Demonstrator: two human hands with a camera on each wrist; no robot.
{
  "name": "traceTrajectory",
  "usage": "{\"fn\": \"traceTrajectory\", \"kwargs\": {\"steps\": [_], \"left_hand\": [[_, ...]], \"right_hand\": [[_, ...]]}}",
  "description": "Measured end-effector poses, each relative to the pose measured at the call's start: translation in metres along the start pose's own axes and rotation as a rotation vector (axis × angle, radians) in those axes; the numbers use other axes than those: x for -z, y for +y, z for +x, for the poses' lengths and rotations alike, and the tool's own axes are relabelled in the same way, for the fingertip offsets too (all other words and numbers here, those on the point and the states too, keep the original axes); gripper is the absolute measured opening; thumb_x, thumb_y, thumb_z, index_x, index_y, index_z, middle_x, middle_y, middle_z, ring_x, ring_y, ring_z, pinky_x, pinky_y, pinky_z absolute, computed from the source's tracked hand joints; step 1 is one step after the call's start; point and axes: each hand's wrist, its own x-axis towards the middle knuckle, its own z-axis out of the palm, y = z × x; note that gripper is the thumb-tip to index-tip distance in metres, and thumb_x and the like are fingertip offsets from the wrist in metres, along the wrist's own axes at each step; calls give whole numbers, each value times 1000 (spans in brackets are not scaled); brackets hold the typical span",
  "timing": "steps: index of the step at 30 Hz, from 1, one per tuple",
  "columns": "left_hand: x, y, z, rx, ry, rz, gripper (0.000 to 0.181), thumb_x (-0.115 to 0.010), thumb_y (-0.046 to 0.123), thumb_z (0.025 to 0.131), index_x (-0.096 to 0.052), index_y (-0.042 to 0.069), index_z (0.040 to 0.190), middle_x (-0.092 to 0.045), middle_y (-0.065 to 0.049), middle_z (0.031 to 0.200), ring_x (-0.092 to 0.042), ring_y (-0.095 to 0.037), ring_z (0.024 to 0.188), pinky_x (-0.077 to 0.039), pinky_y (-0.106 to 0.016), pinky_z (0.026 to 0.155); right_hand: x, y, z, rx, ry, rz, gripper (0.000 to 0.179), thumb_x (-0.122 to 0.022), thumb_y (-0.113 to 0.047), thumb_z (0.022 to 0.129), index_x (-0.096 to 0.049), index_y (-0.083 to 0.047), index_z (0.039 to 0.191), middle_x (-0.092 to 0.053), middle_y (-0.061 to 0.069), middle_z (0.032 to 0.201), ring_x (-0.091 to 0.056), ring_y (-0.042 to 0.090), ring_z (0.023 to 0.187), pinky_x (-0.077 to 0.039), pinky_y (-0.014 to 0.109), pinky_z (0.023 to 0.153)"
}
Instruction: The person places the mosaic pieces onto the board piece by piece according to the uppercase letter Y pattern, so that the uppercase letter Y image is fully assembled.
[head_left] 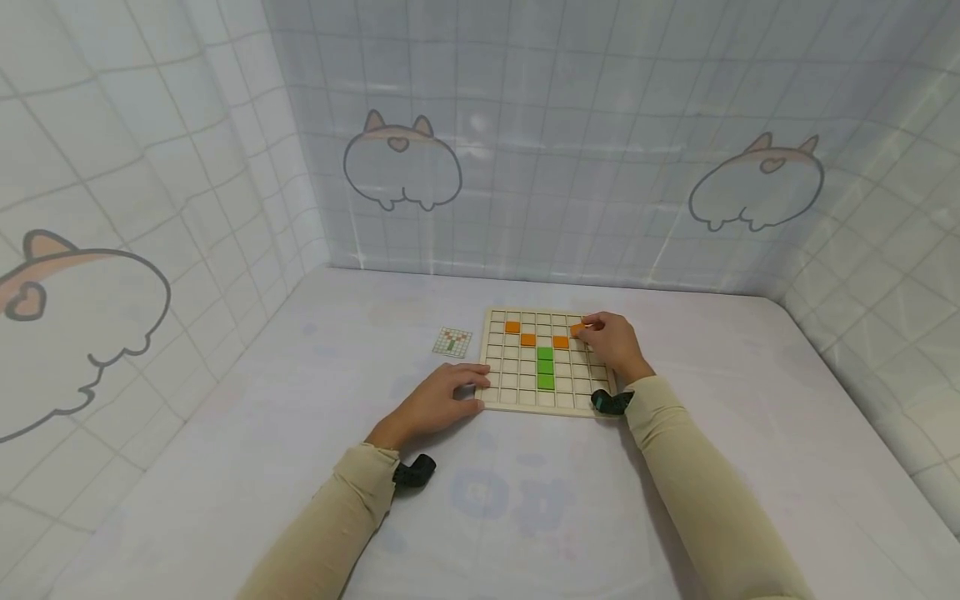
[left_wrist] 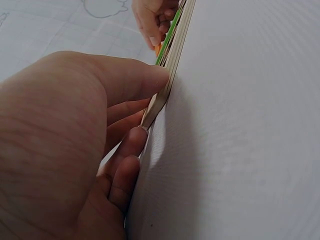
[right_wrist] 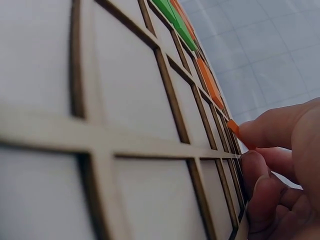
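Note:
A pale wooden grid board (head_left: 517,398) lies on the table. Near its far right corner my right hand (head_left: 613,340) pinches an orange square tile (right_wrist: 233,127) between thumb and fingers, and the tile is at the grid there. My left hand (head_left: 442,398) holds the board's near left corner, thumb at the front edge and fingers at the left side. Green tiles (head_left: 545,367) stand in a column in the middle of the grid. Orange tiles sit at the upper left (head_left: 512,327), beside the column's top left (head_left: 528,340) and at its top right (head_left: 560,342).
A small pattern card (head_left: 452,342) lies left of the board, printed with a grid and coloured squares. A white cloth covers the table (head_left: 300,467). Curtain-like walls (head_left: 555,167) with a tile pattern and cartoon animals stand at the back and both sides.

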Motion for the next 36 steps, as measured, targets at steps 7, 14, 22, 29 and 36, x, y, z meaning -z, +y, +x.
{"fn": "traceTrajectory", "kwargs": {"steps": [7,14,22,29,36], "left_hand": [[-1,-1,-1,-8,4,-6,36,-73,21,92,-69,17,127,-50,11,148,-42,-20,136,-34,-42,111],[-3,-4,-3,-22,6,-13,36,-74,20,91,-69,16,126,-51,9,147,-41,-22,138,-34,-43,111],[-2,-5,0,-22,5,-6,36,-73,22,92,-69,17,128,-51,11,148,-41,-19,138,-33,-41,112],[-2,-5,1,-22,7,-2,36,-73,22,92,-69,18,127,-51,11,148,-41,-20,137,-33,-42,112],[-2,-4,1,-24,10,9,35,-73,21,91,-69,18,126,-51,12,147,-41,-20,137,-33,-41,112]], "right_hand": [[0,-1,0,-4,-13,-21,38,-62,-22,99,-62,0,130,-62,20,120,-57,34,105,-48,47,90],[-2,-1,-4,-2,-27,-43,39,-61,-23,100,-62,0,131,-61,21,122,-57,34,107,-48,47,92],[0,-7,-6,-10,-14,-39,39,-61,-22,99,-62,1,131,-61,22,125,-57,35,109,-48,48,92],[-1,-5,-4,-13,-13,-46,38,-60,-22,100,-62,0,131,-61,21,124,-57,34,108,-48,47,91],[-1,-5,-3,-7,-12,-62,36,-60,-21,101,-63,0,130,-62,22,123,-58,35,109,-48,47,92]]}}
